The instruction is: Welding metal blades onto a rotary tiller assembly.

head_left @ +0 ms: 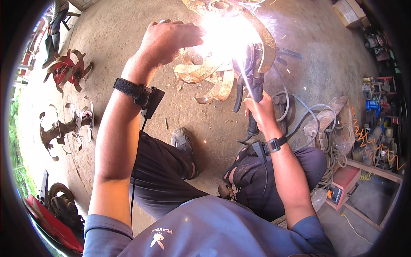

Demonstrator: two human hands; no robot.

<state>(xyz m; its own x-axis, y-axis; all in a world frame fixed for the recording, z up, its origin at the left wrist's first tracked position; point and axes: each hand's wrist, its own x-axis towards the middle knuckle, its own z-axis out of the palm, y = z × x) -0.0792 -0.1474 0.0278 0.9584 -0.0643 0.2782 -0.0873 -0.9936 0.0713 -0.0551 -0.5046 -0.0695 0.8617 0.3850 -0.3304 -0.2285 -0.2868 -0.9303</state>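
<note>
A blinding white welding arc hides the middle of a rusty metal rotor with curved blades (190, 73) at the top centre. My right hand (262, 111) is wrapped round the dark handle of a welding electrode holder (256, 79), just below the glare. Beside the arc, at its left, my left hand (171, 38) is raised with its back towards me. Its fingers look curled, and the glare washes out their tips; what they hold, if anything, is hidden. Both wrists carry black straps with small devices and wires.
Two more bladed rotors, one red (68, 70) and one dark (64, 128), lie on the concrete floor at left. A red vehicle (51, 225) stands at lower left. Cables (336, 150) coil at right near a red machine (344, 184). A cardboard box (349, 13) sits at far right.
</note>
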